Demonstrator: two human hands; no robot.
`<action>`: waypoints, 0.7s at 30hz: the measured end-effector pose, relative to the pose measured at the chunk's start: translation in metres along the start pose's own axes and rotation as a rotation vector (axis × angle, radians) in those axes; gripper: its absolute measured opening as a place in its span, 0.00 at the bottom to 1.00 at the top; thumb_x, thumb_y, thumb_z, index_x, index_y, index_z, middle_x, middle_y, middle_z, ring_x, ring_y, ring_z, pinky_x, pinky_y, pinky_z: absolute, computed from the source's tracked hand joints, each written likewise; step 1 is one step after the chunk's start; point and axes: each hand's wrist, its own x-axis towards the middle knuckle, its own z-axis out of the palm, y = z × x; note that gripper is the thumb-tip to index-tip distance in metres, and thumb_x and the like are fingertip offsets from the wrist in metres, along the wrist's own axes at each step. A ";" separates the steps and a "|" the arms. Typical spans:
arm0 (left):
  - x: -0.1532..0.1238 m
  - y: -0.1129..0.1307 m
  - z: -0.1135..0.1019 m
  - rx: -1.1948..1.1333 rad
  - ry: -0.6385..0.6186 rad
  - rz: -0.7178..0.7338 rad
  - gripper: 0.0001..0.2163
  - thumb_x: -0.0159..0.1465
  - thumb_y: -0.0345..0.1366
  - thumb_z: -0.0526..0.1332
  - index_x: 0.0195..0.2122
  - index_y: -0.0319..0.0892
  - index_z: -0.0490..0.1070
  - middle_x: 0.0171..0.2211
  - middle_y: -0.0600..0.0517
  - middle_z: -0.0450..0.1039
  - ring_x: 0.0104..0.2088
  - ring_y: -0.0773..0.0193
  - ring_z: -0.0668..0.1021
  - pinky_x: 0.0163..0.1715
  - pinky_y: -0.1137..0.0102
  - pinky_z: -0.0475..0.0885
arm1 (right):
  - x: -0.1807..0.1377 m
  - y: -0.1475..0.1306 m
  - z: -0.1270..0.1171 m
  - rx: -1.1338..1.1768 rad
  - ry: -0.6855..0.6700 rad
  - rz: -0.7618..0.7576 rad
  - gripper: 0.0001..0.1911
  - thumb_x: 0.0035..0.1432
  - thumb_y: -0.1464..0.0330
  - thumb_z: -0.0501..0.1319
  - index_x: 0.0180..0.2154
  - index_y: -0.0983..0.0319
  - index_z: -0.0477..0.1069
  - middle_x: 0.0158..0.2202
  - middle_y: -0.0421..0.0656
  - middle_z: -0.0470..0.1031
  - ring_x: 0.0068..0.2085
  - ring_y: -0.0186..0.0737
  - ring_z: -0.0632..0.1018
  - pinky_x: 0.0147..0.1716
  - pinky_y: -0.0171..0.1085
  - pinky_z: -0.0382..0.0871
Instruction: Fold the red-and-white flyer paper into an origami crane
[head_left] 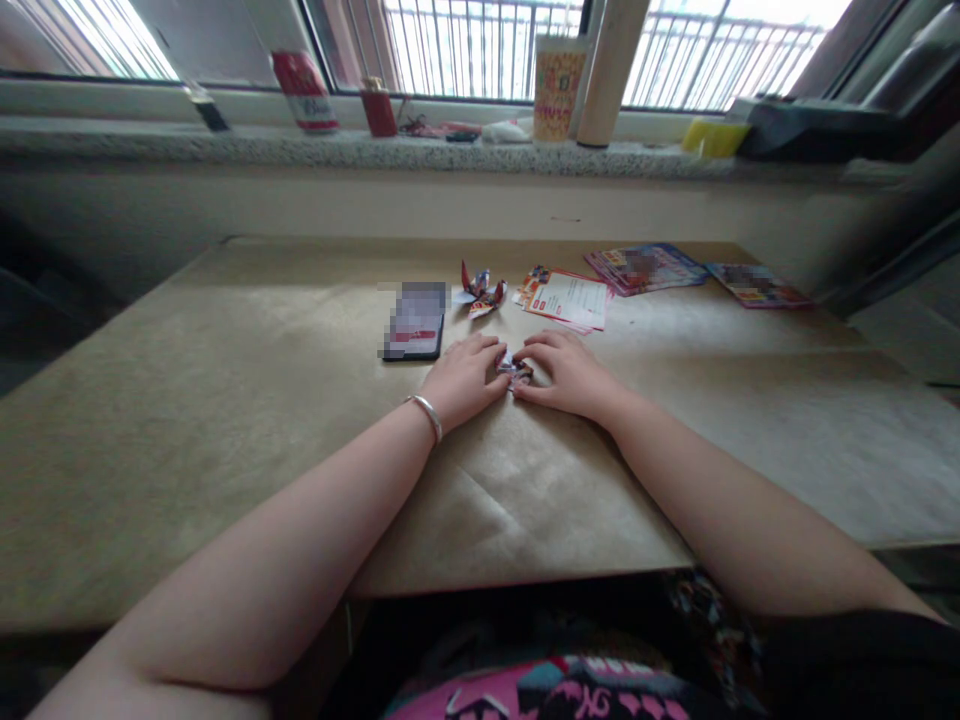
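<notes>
Folded paper piece (516,372): small, white with dark and reddish print; it lay near the middle of the desk (187,420), between the two hands, its finer folds too small to tell.
Left hand (466,372): bent over the left side of the piece, forefinger and thumb pinching its edge.
Right hand (562,370): curved in from the opposite side, forefinger and thumb likewise pinching the paper; the fingertips of the two hands were close together.
Bracelet (429,414): silver-coloured band, worn at the left wrist.
Phone (416,322): dark-edged, lay flat just beyond the left hand; its screen was blurred out.
Paper figure (481,295): folded, with pointed tips standing up, in red, white and dark tones; it sat right of the phone, beyond the hands.
Loose sheets (574,300): white and orange-red, overlapped in a small pile beyond the right hand.
Glossy prints (649,268): blue and red, lay near the far edge of the desk, with more to their right.
Windowsill (247,147): speckled stone, carried a red-and-white can (306,92), a red container (379,110), a patterned cup (558,92), a pale tube (609,75) and a yellow object (714,138).
Railings (480,50): vertical bars showed outside, beyond the windowsill.
</notes>
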 end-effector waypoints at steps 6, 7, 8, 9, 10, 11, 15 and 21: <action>-0.004 -0.004 0.000 -0.054 0.067 -0.011 0.18 0.67 0.42 0.52 0.52 0.37 0.70 0.53 0.42 0.68 0.54 0.56 0.72 0.59 0.63 0.65 | 0.000 0.000 -0.010 -0.042 0.018 -0.113 0.14 0.55 0.59 0.63 0.41 0.58 0.79 0.43 0.46 0.77 0.49 0.47 0.71 0.52 0.45 0.63; -0.005 -0.003 -0.001 -0.050 0.079 -0.012 0.17 0.67 0.41 0.53 0.51 0.37 0.71 0.53 0.42 0.68 0.54 0.56 0.73 0.59 0.63 0.66 | -0.001 0.000 -0.012 -0.051 0.004 -0.117 0.13 0.56 0.61 0.62 0.41 0.58 0.80 0.41 0.45 0.78 0.47 0.46 0.71 0.50 0.44 0.64; -0.006 -0.003 -0.002 -0.042 0.096 -0.010 0.17 0.66 0.41 0.54 0.50 0.36 0.72 0.53 0.41 0.68 0.53 0.55 0.73 0.58 0.63 0.67 | -0.001 -0.001 -0.014 -0.062 -0.009 -0.118 0.13 0.57 0.62 0.61 0.41 0.58 0.80 0.40 0.45 0.78 0.45 0.46 0.72 0.49 0.43 0.65; -0.008 -0.002 -0.003 -0.035 0.113 -0.003 0.16 0.66 0.40 0.55 0.49 0.35 0.72 0.53 0.41 0.68 0.53 0.55 0.73 0.57 0.63 0.68 | -0.001 -0.001 -0.016 -0.073 -0.022 -0.117 0.13 0.57 0.63 0.61 0.41 0.58 0.80 0.39 0.45 0.79 0.44 0.46 0.73 0.48 0.43 0.65; -0.008 -0.001 -0.004 -0.031 0.129 0.013 0.15 0.65 0.39 0.56 0.47 0.35 0.74 0.52 0.40 0.69 0.52 0.55 0.74 0.57 0.63 0.68 | -0.001 -0.001 -0.017 -0.084 -0.032 -0.114 0.13 0.58 0.64 0.60 0.41 0.58 0.80 0.39 0.45 0.79 0.43 0.45 0.73 0.46 0.42 0.66; -0.009 0.000 -0.005 -0.030 0.141 0.040 0.14 0.65 0.38 0.56 0.45 0.36 0.75 0.51 0.41 0.70 0.51 0.55 0.74 0.56 0.63 0.69 | -0.002 -0.002 -0.017 -0.090 -0.040 -0.110 0.13 0.58 0.65 0.59 0.41 0.58 0.80 0.39 0.44 0.79 0.42 0.45 0.74 0.45 0.42 0.66; -0.007 0.002 -0.007 -0.087 0.090 0.220 0.10 0.65 0.34 0.58 0.41 0.44 0.78 0.43 0.49 0.77 0.47 0.59 0.76 0.54 0.63 0.70 | -0.003 -0.002 -0.016 -0.061 -0.036 -0.101 0.13 0.57 0.69 0.58 0.40 0.55 0.80 0.39 0.42 0.79 0.42 0.43 0.75 0.44 0.40 0.66; -0.006 0.000 -0.005 -0.106 0.016 0.211 0.12 0.66 0.34 0.56 0.43 0.47 0.79 0.46 0.51 0.77 0.46 0.62 0.78 0.51 0.66 0.72 | -0.004 -0.007 -0.014 -0.046 -0.056 -0.140 0.11 0.58 0.66 0.59 0.38 0.56 0.80 0.38 0.43 0.79 0.42 0.43 0.75 0.43 0.39 0.66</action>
